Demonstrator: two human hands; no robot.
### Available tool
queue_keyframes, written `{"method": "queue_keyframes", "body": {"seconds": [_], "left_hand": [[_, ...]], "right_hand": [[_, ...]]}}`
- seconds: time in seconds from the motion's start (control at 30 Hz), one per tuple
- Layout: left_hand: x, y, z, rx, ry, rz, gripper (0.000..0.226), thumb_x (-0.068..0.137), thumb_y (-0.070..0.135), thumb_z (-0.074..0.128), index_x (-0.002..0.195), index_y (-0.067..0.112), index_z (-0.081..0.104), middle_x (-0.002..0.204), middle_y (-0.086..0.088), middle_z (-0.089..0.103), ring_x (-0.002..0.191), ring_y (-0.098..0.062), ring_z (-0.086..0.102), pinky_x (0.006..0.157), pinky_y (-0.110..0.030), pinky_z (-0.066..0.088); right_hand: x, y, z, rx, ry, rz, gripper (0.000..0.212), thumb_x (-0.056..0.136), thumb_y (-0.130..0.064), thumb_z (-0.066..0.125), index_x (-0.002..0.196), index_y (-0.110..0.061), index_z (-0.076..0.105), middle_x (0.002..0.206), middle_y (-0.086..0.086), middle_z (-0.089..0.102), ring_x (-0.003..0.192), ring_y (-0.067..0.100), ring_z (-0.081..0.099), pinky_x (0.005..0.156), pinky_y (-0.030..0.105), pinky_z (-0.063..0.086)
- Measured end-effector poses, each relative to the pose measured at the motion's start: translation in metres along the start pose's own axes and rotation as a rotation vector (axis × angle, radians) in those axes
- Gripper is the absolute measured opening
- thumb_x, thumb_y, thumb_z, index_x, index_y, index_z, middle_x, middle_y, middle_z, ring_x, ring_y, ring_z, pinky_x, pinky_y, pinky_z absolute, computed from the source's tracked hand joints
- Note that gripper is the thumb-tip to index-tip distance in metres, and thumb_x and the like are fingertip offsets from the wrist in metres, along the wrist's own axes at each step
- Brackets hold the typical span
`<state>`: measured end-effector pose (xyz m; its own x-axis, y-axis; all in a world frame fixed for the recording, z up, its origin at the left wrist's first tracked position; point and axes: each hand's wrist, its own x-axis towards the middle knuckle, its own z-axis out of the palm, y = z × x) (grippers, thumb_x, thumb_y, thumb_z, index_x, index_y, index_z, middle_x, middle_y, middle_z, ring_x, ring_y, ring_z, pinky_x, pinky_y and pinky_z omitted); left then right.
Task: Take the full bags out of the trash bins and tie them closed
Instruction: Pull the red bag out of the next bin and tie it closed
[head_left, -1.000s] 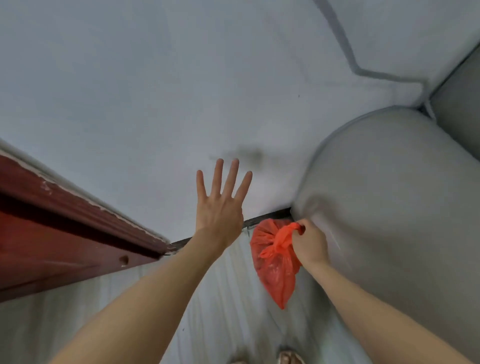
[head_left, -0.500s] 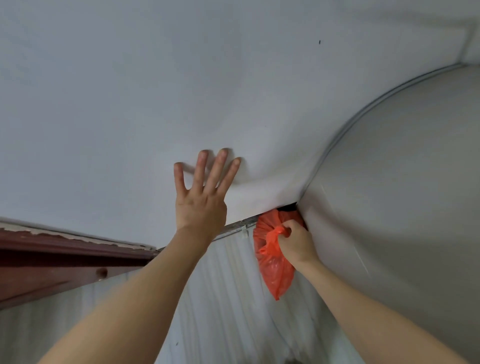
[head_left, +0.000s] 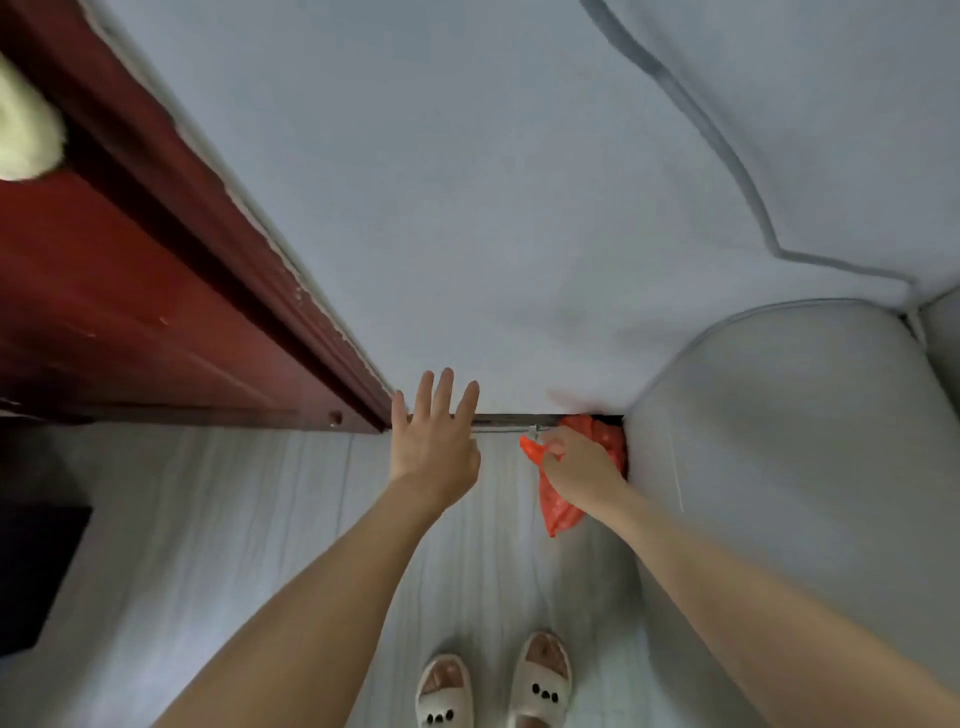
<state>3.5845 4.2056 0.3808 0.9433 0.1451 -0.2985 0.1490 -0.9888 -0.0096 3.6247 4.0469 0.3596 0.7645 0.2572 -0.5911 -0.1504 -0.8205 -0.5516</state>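
A small orange-red plastic trash bag (head_left: 558, 512) hangs low in the corner where the white wall meets a grey upholstered sofa side (head_left: 779, 441). My right hand (head_left: 582, 470) is closed around the bag's knotted top and covers its middle. My left hand (head_left: 434, 439) is open with fingers spread, held flat near the base of the wall just left of the bag, holding nothing. No trash bin is in view.
A dark red wooden door frame (head_left: 171, 291) runs diagonally on the left. A black object (head_left: 36, 571) stands at the left edge. A dark skirting strip (head_left: 519, 418) lines the wall's foot. My feet in pale slippers (head_left: 493, 680) stand on the light floor.
The view has tilted down and back, bringing the door frame, floor and slippers into sight. My left hand has come off the wall and lowered; my right hand keeps hold of the bag.
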Motion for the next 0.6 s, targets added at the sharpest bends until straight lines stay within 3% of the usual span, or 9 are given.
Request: {"method": "queue_keyframes", "body": {"seconds": [0.2, 0.33, 0.43, 0.5, 0.6], "left_hand": [[-0.166, -0.063, -0.032, -0.341, -0.036, -0.338, 0.059, 0.093, 0.032, 0.041, 0.145, 0.019, 0.018, 0.154, -0.007, 0.019, 0.144, -0.024, 0.011, 0.117, -0.049, 0.011], [-0.312, -0.092, -0.029, -0.506, 0.027, -0.625, 0.056, 0.093, 0.034, 0.042, 0.144, 0.02, 0.024, 0.154, -0.005, 0.023, 0.143, -0.023, 0.016, 0.117, -0.046, 0.013], [-0.436, -0.106, -0.011, -0.61, 0.092, -0.875, 0.056, 0.093, 0.034, 0.044, 0.144, 0.02, 0.026, 0.153, -0.006, 0.026, 0.141, -0.025, 0.022, 0.116, -0.044, 0.017], [-0.472, -0.104, -0.002, -0.637, 0.128, -0.932, 0.056, 0.093, 0.033, 0.045, 0.144, 0.02, 0.028, 0.151, -0.005, 0.03, 0.138, -0.027, 0.028, 0.114, -0.044, 0.023], [-0.616, -0.094, 0.021, -0.69, 0.223, -1.152, 0.055, 0.092, 0.033, 0.046, 0.143, 0.02, 0.03, 0.148, -0.005, 0.035, 0.134, -0.029, 0.034, 0.109, -0.043, 0.029]], "right_hand": [[-0.119, -0.093, 0.038, -0.098, -0.136, -0.253, 0.035, 0.091, -0.014, 0.04, 0.122, -0.012, 0.055, 0.119, 0.012, 0.064, 0.106, 0.028, 0.061, 0.09, 0.031, 0.045], [-0.218, -0.136, 0.097, -0.187, -0.286, -0.407, 0.034, 0.092, -0.015, 0.04, 0.122, -0.011, 0.055, 0.122, 0.01, 0.063, 0.112, 0.028, 0.057, 0.093, 0.032, 0.044], [-0.306, -0.155, 0.159, -0.291, -0.44, -0.531, 0.033, 0.093, -0.015, 0.04, 0.121, -0.012, 0.056, 0.123, 0.009, 0.062, 0.114, 0.027, 0.056, 0.095, 0.033, 0.045], [-0.327, -0.153, 0.18, -0.315, -0.447, -0.567, 0.032, 0.092, -0.014, 0.041, 0.121, -0.011, 0.056, 0.123, 0.009, 0.062, 0.116, 0.027, 0.055, 0.097, 0.032, 0.043], [-0.431, -0.142, 0.262, -0.47, -0.566, -0.734, 0.032, 0.091, -0.013, 0.044, 0.12, -0.009, 0.057, 0.124, 0.012, 0.062, 0.117, 0.029, 0.056, 0.097, 0.033, 0.043]]}}
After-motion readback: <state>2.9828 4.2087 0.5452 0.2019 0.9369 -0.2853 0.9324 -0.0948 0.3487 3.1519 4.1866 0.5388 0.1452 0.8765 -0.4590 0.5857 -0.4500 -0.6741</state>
